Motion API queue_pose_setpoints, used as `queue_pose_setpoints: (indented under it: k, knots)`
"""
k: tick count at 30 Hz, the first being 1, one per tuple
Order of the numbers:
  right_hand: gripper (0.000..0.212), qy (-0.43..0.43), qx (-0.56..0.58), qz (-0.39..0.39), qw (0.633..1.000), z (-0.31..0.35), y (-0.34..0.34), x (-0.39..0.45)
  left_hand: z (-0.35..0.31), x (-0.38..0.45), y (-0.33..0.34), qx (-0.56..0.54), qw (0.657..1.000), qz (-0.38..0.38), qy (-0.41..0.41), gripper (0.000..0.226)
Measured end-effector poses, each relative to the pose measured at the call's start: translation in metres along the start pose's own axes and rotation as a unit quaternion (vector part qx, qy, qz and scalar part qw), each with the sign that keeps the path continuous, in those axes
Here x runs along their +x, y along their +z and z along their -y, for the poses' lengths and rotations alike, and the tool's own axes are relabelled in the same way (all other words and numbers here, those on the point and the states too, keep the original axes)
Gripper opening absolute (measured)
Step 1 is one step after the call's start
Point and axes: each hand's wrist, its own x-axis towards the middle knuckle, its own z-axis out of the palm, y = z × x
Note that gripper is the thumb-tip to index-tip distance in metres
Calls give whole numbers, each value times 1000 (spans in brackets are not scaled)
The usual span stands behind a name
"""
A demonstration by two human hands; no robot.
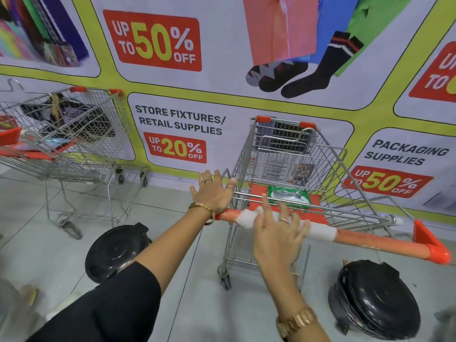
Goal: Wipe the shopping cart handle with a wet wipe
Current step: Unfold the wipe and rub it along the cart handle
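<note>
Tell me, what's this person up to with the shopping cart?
A person is cleaning the orange handle of a shopping cart. A white wet wipe lies draped along the bar, and the right hand presses on it with fingers spread. The left hand rests open at the bar's left end, seemingly steadying the cart. A green pack, probably the wipes, sits on the cart's child seat just behind the handle. The right stretch of the bar is uncovered.

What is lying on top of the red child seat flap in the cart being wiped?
A green wet wipe pack lies on the red seat flap, partly behind the cart's wire bars. The right hand and the wipe on the handle hide the flap's near edge.
</note>
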Motion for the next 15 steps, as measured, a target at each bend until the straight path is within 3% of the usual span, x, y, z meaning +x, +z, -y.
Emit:
queue_pose_setpoints:
  k: [4, 9, 15]
  knots:
    - [46, -47, 6, 5, 999, 4, 3, -3, 5, 3, -1, 13, 1000, -1, -2, 71]
    - [50, 26, -17, -33, 999, -47, -12, 11, 5, 3, -1, -16, 1000, 16, 0, 69]
    - [45, 4, 10, -7, 1000, 10, 4, -2, 2, 4, -3, 21, 1000, 0, 8, 67]
